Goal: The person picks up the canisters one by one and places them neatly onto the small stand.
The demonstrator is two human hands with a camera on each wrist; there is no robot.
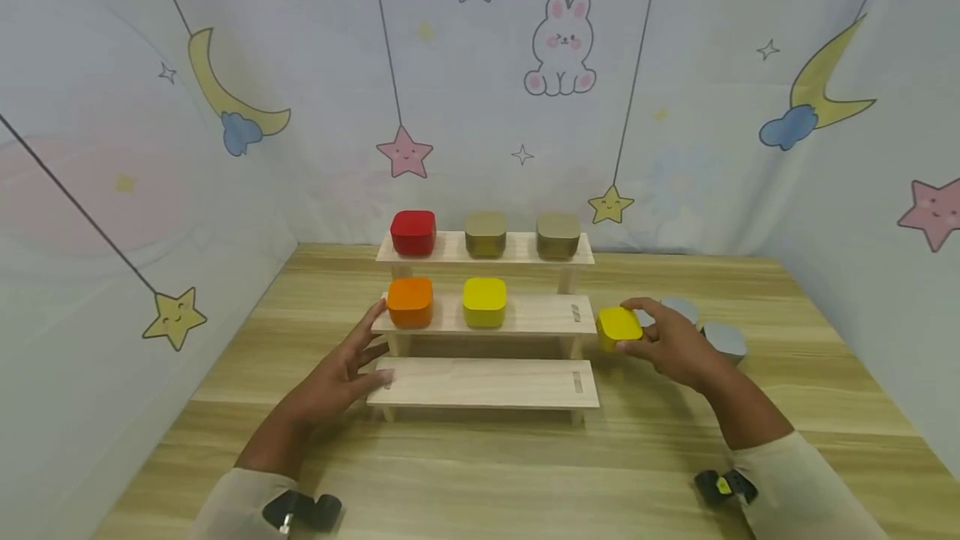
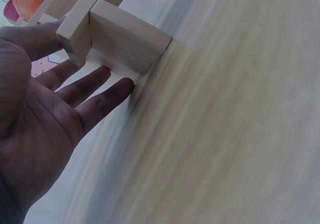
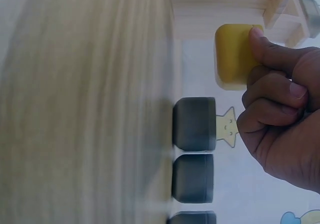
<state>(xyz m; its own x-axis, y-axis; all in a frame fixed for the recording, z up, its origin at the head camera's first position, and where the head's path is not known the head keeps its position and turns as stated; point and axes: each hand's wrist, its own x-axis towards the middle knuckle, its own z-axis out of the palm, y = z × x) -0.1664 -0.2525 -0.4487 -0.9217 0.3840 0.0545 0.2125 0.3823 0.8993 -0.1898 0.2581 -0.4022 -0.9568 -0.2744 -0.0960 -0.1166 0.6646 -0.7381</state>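
My right hand [image 1: 672, 346] pinches a yellow rounded-square block [image 1: 619, 327] between thumb and fingers, just beyond the right end of the middle shelf. The right wrist view shows that same yellow block [image 3: 234, 56] held above the table. My left hand [image 1: 337, 379] is at the left end of the wooden step rack, its thumb over the lowest shelf [image 1: 480, 382]. Its other fingers [image 2: 107, 101] extend beside the rack's leg. An orange block [image 1: 410, 302] and another yellow block [image 1: 484, 302] sit on the middle shelf [image 1: 536, 315].
Along the top shelf [image 1: 450, 248] stand a red block [image 1: 413, 233] and two olive-brown blocks [image 1: 486, 234]. Grey blocks [image 1: 725, 342] rest on the wood-grain table [image 1: 465, 473] behind my right hand. Fabric walls [image 1: 480, 107] with printed stars and moons enclose the back and sides.
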